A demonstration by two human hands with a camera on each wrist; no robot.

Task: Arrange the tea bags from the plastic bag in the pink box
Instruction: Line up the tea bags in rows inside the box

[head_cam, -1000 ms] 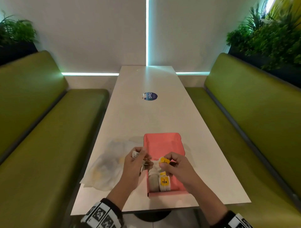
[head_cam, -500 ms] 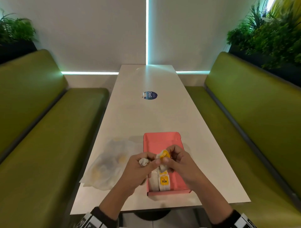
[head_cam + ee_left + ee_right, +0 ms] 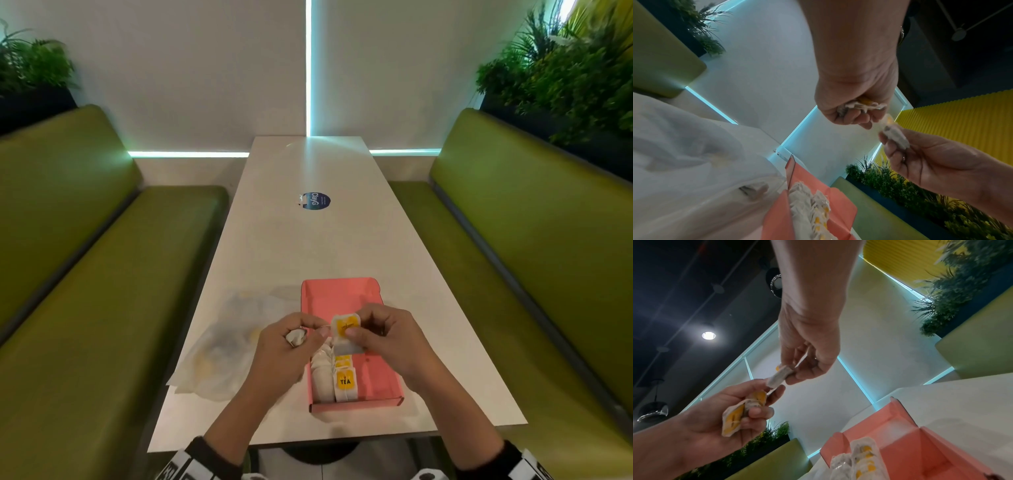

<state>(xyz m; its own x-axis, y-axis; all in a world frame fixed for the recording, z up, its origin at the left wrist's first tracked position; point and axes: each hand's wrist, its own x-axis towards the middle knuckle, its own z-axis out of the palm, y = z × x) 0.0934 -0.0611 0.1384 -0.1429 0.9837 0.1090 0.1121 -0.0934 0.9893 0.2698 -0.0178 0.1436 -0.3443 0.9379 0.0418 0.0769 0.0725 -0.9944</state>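
right hand (image 3: 387, 339) fingers pinch one tea bag (image 3: 346, 329) over the box (image 3: 376, 377), label up for the row | left hand (image 3: 291, 346) fingers curl round spare bags (image 3: 742, 415) as stock | plastic bag (image 3: 226, 346) on counter (image 3: 308, 246), left of box

The far half of the pink box (image 3: 339, 294) lies bare, with open room above it, while tea bags (image 3: 334, 377) fill its near left corner. Both hands, left hand (image 3: 287, 346) and right hand (image 3: 387, 339), hang over the box's middle and block the way down there. The plastic bag (image 3: 226, 346) lies on the counter (image 3: 308, 246) just left of the box; beyond the box only a round sticker (image 3: 314, 200) lies on the counter.
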